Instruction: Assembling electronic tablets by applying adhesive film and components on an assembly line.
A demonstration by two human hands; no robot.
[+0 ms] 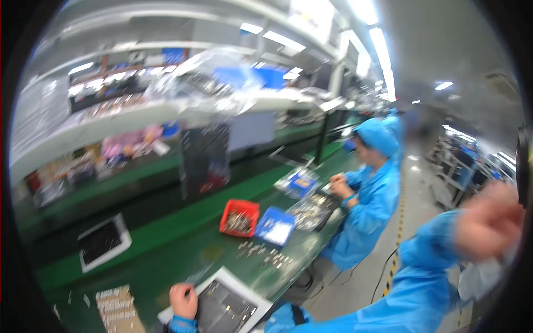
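My left hand [183, 301] rests at the left edge of a dark flat panel with a white border [226, 306], its fingers curled. Whatever those fingers may hold is too small to make out. Several small bright pieces lie on the panel. Raised far out at the right, my right hand [489, 225] is smeared by motion, so its fingers cannot be read. Beyond the panel, loose small metal parts [265, 255] are scattered on the green bench. A red bin [240, 217] full of small metal parts stands beside a blue bin [275, 226] with pale contents.
A cardboard sheet with rows of small pieces [120, 311] lies at the near left. Farther back is another white-bordered dark panel [104, 242]. A co-worker in blue [363, 191] works along the bench, near bagged parts [313, 211]. Shelves [111, 125] run above.
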